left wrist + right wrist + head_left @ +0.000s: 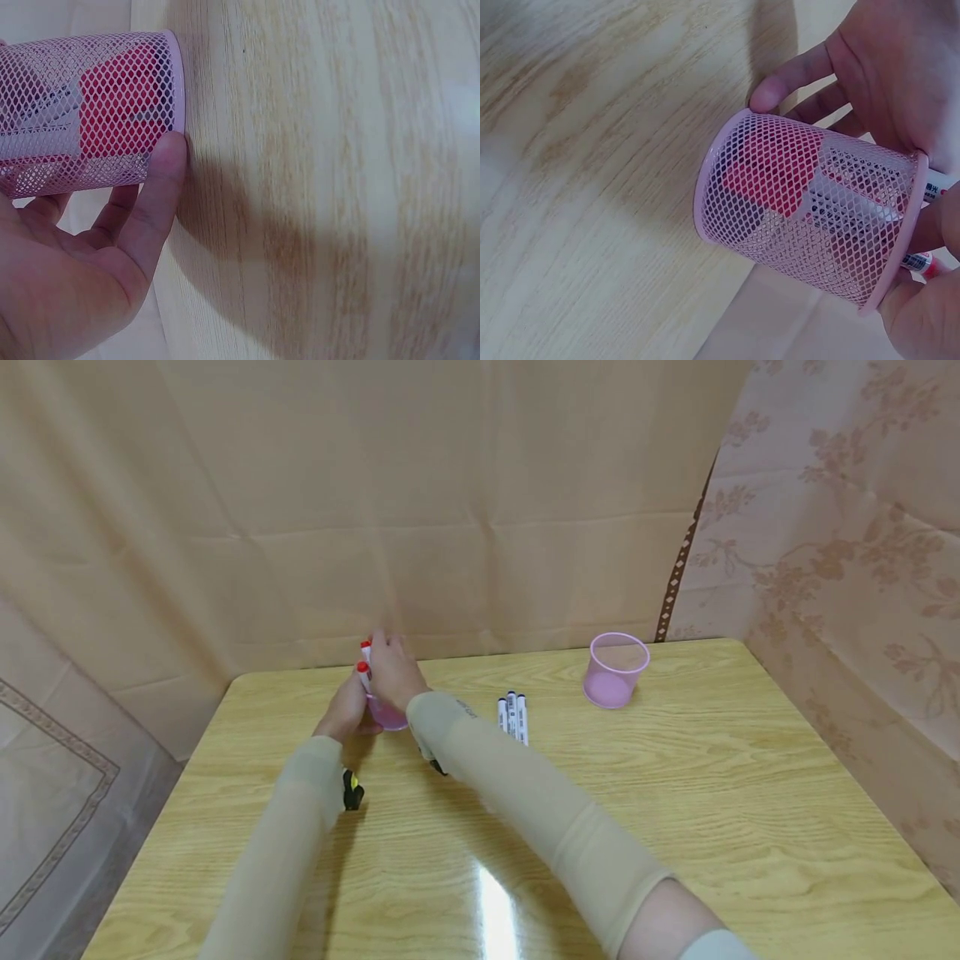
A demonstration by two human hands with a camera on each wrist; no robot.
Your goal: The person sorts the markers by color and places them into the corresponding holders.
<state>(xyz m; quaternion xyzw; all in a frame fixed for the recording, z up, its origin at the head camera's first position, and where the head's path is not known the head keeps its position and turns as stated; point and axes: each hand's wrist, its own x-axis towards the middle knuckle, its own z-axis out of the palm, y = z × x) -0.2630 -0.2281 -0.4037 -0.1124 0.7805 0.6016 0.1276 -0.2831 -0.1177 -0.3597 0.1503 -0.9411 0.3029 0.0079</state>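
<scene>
My left hand [345,706] grips a pink mesh pen cup [388,717] near the table's back left. In the left wrist view, a fingertip [166,156] presses by its base rim, other fingers behind. Red-capped whiteboard markers [363,667] stick up from the cup; red and white shapes show through the mesh. My right hand [397,672] is over the cup's mouth. In the right wrist view, its fingers reach in at the rim, with a red-ended marker [922,264] between finger and thumb. The right fingertips are partly hidden by the mesh.
Several white markers with dark caps [512,717] lie side by side mid-table, partly behind my right sleeve. Another pink mesh pen cup [611,685] stands upright at the back right. The wooden table [712,793] ends at a hanging beige cloth [450,510].
</scene>
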